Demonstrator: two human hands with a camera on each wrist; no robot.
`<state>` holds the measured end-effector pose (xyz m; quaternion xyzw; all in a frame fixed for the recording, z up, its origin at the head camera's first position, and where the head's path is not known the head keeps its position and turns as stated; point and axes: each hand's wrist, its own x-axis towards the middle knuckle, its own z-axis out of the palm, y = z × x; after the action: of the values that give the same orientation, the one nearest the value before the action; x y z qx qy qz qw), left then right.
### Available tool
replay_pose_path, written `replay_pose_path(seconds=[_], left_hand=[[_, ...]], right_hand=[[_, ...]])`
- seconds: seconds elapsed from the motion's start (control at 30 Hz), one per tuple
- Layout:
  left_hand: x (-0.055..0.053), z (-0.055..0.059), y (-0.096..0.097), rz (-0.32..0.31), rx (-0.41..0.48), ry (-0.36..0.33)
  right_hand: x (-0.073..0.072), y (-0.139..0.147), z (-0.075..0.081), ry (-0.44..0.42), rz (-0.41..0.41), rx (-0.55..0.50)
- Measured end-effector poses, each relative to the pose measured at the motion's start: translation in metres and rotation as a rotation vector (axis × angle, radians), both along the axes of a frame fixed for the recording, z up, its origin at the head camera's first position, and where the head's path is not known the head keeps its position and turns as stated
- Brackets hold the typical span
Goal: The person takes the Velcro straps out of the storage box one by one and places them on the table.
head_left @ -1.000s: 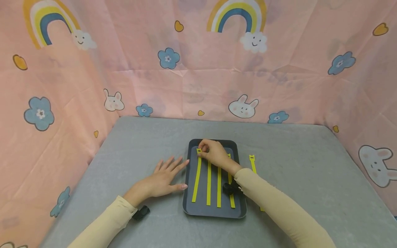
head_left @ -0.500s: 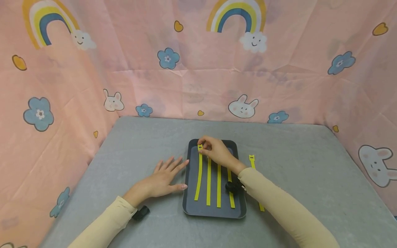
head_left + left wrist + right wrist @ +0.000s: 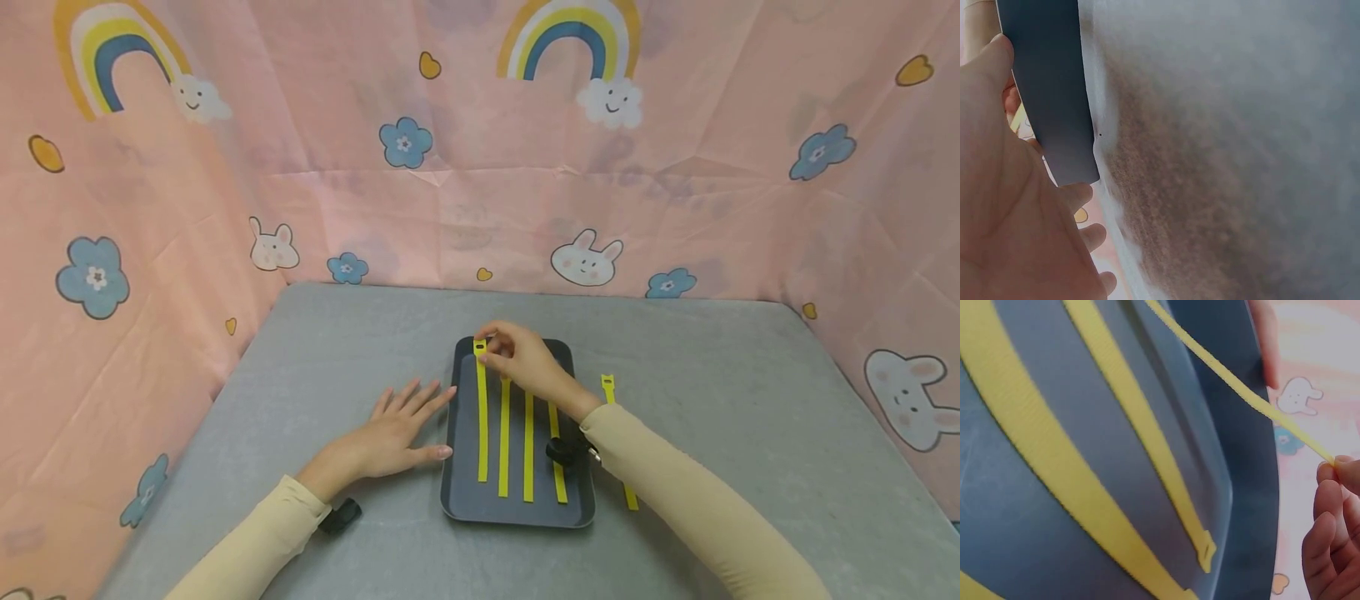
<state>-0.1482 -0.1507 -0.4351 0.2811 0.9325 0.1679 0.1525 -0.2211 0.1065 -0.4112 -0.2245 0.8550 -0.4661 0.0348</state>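
One yellow strap (image 3: 482,425) is pinched at its slotted head between the thumb and index fingertip of the right hand (image 3: 528,367), with that head raised at the far-left corner of a dark grey tray (image 3: 517,514); whether its tail touches the tray floor cannot be told. Three more yellow straps (image 3: 528,454) are laid lengthwise in the tray beside it, their upper parts partly hidden in the head view by the right hand. The rightmost of these is crossed by a black wrist camera (image 3: 560,452), and a loose strap (image 3: 608,387), laid on the grey table (image 3: 360,350) to the tray's right, is partly covered by the right sleeve (image 3: 660,475). The left hand (image 3: 386,442) is held with fingers spread at the tray's left side, its thumb against the wall. Behind the table, pink cloth (image 3: 480,192) is hung, printed with rainbows (image 3: 567,32), blue flowers (image 3: 406,142), rabbits (image 3: 586,262) and yellow hearts (image 3: 430,65); some faint marks on it are too dim to be read.
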Motion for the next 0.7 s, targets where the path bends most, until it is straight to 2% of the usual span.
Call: replay_pose_path(seconds=[0.27, 0.53, 0.7], left_hand=[[-0.001, -0.003, -0.001, 0.003, -0.019, -0.008], [0.0, 0.0, 0.0, -0.01, 0.003, -0.001], [0.0, 0.0, 0.0, -0.004, -0.007, -0.01]], right_hand=[[0.004, 0.002, 0.013, 0.019, 0.0, -0.057], [0.006, 0.001, 0.024, 0.053, 0.005, -0.079], [0.008, 0.004, 0.033, 0.045, 0.009, -0.108]])
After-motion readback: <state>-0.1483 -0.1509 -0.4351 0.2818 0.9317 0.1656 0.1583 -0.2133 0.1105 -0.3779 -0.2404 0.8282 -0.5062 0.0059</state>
